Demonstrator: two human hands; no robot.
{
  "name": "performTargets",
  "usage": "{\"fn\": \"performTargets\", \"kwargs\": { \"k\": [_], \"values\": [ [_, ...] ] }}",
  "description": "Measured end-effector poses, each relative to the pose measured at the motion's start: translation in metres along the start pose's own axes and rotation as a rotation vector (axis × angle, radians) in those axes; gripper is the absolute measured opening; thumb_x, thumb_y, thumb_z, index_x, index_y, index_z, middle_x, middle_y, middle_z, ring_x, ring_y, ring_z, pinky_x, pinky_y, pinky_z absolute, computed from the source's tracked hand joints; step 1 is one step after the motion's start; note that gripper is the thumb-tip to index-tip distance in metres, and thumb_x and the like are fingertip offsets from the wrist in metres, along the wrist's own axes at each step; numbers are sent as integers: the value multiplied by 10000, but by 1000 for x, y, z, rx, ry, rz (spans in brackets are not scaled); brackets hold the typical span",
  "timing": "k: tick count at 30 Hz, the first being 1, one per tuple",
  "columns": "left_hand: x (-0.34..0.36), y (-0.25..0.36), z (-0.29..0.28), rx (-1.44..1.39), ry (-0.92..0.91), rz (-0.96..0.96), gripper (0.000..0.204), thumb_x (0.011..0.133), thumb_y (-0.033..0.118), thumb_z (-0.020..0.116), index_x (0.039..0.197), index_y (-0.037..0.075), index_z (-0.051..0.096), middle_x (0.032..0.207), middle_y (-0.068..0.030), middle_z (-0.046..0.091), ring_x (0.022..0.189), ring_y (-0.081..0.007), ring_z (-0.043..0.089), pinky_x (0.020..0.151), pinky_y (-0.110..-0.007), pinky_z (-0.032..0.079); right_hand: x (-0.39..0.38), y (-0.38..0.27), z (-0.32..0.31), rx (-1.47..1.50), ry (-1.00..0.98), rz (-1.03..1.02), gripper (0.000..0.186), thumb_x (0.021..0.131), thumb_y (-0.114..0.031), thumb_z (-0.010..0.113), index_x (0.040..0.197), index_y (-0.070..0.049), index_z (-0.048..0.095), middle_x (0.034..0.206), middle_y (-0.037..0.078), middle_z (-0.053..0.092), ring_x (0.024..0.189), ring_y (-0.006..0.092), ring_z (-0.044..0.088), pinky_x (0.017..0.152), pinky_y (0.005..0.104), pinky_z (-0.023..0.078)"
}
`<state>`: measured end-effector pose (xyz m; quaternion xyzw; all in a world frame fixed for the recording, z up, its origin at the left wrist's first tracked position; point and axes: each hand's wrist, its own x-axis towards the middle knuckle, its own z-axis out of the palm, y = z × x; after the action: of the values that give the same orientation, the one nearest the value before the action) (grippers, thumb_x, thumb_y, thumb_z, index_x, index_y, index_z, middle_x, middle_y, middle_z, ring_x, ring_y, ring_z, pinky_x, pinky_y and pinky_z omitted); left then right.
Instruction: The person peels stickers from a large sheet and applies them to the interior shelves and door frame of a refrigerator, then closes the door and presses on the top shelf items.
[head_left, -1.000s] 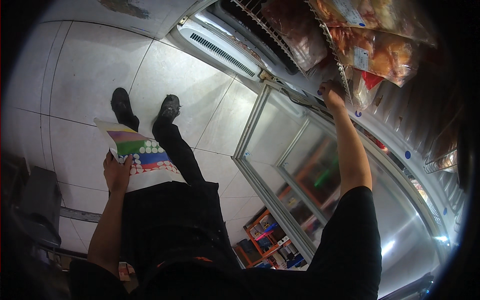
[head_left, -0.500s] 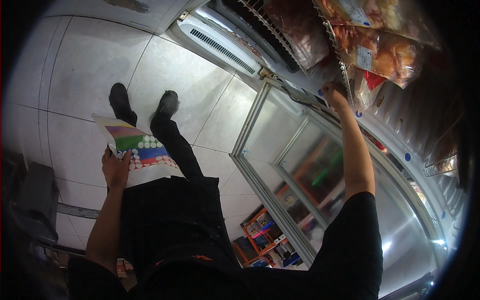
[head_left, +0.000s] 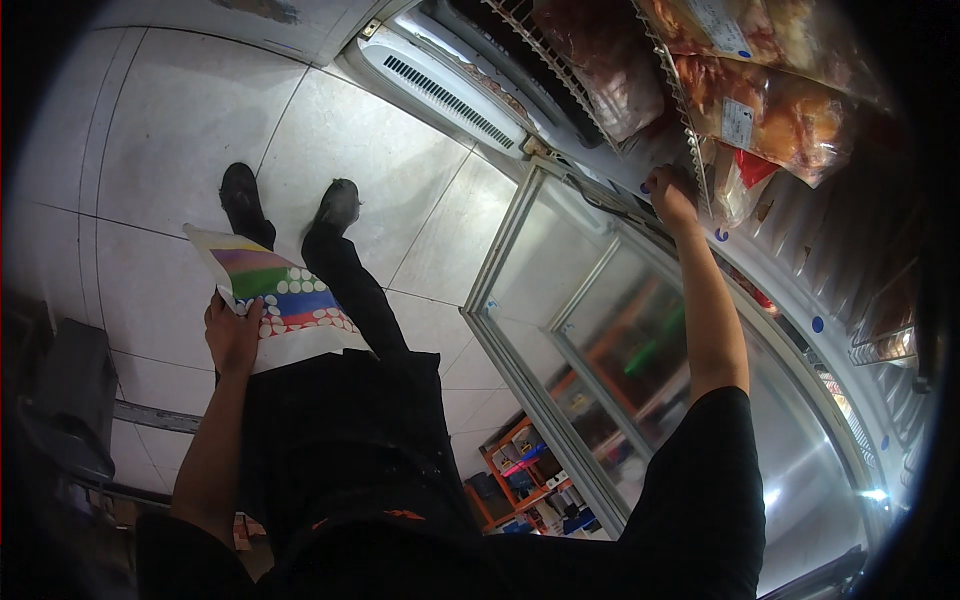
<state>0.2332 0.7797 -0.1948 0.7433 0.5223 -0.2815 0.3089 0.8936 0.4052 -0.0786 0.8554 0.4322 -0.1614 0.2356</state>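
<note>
My left hand [head_left: 233, 335] grips a sheet of round stickers [head_left: 290, 290] by its left side, thumb on top. The sheet has purple, green, blue and red bands with pale round spots, and its upper left corner curls. Far to the right, my right hand [head_left: 674, 200] is closed, its fingers curled at the inner edge of an open glass-door fridge. A blue round sticker [head_left: 645, 188] shows right beside its fingertips. What those fingers hold, if anything, is hidden. Another blue dot [head_left: 817, 324] sits farther along the white fridge edge.
The glass door [head_left: 545, 270] stands open between me and the fridge. Wire shelves hold bagged meat [head_left: 765, 115] with white labels. A white vented panel [head_left: 440, 88] runs along the fridge base. Beneath me are floor tiles [head_left: 380, 140]; a dark grey bin-like object [head_left: 75, 400] stands at left.
The view has shifted very slightly. My right hand stays at the fridge edge with only a small shift in its fingers; my left hand and the sheet hold still.
</note>
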Motion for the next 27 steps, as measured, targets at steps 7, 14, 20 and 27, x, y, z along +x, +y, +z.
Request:
{"fn": "performTargets", "kwargs": {
  "k": [7, 14, 20, 27],
  "values": [
    [2, -4, 1, 17, -8, 8, 582, 904, 393, 706, 1322, 3, 597, 1390, -205, 565, 1304, -404, 504, 1076, -492, 456, -1, -13, -7, 19, 49, 15, 110, 827, -206, 699, 834, -98, 715, 925, 110, 704, 941, 341, 634, 833, 465, 510],
    [4, -8, 2, -11, 4, 28, 583, 902, 388, 710, 1319, -5, 595, 1383, -208, 568, 1288, -407, 514, 1066, -498, 463, -16, 5, -11, -56, -75, -152, 225, 912, -228, 593, 1071, -138, 724, 1126, 68, 707, 1093, 325, 605, 949, 463, 475],
    [2, -10, 1, -17, 6, 11, 599, 900, 395, 713, 1322, -12, 591, 1382, -206, 570, 1290, -407, 516, 1060, -500, 471, -26, 6, -28, -75, -325, -144, 487, 1011, -305, 301, 1267, -167, 691, 1403, 96, 620, 1247, 382, 506, 1131, 498, 348],
    [2, -8, -6, -30, 18, -10, 593, 906, 407, 706, 1306, -16, 593, 1361, -200, 580, 1277, -406, 524, 1048, -501, 480, -32, 15, -19, -173, -402, -75, 545, 1035, -339, 234, 1404, -230, 620, 1493, 70, 558, 1414, 402, 386, 1232, 482, 259]
  ]
}}
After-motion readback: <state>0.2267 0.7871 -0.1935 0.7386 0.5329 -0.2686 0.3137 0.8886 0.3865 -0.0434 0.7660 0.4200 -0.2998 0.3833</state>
